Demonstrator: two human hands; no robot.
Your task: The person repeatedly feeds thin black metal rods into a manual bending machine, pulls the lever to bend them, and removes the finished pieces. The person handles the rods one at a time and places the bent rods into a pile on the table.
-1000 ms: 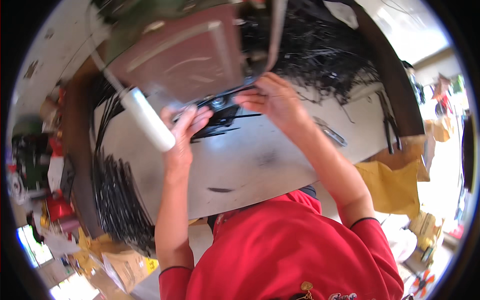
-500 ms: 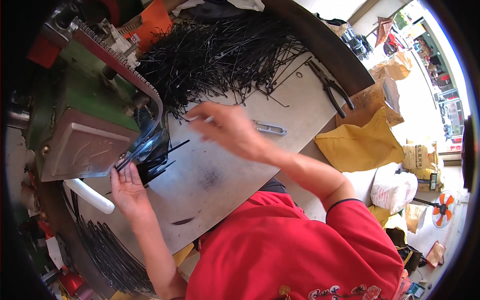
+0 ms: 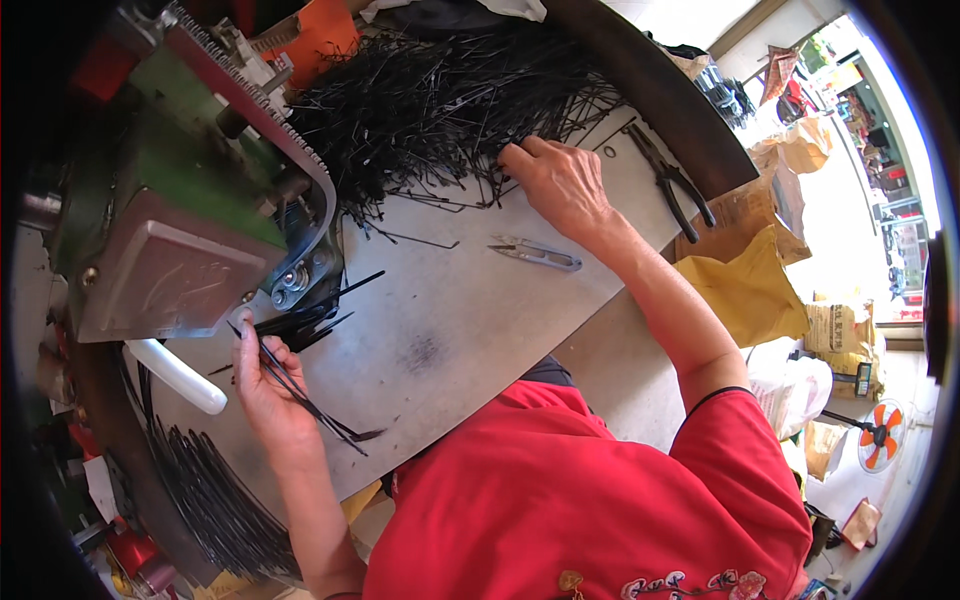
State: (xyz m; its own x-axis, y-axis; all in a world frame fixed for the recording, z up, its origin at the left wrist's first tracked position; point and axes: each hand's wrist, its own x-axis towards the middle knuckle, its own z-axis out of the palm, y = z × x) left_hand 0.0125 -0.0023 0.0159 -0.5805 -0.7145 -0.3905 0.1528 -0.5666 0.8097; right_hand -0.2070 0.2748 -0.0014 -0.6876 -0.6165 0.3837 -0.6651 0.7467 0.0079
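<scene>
Strips of slim black material [image 3: 324, 414] clamped in my left hand [image 3: 268, 405], now angled down over pale tabletop [image 3: 500, 315], beside green metal machine [image 3: 185, 215]. My right hand [image 3: 562, 187] moved from mid-table to tangled black-rod pile [image 3: 420, 110]; grip there, can't tell.

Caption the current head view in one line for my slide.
Left hand holding thin black strips, right hand at the edge of a tangled black pile, green machine at picture left.

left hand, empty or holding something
Holding: long, thin black strips are held between the thumb and fingers of the left hand, their lower ends sticking out over the flat grey tabletop.
</scene>
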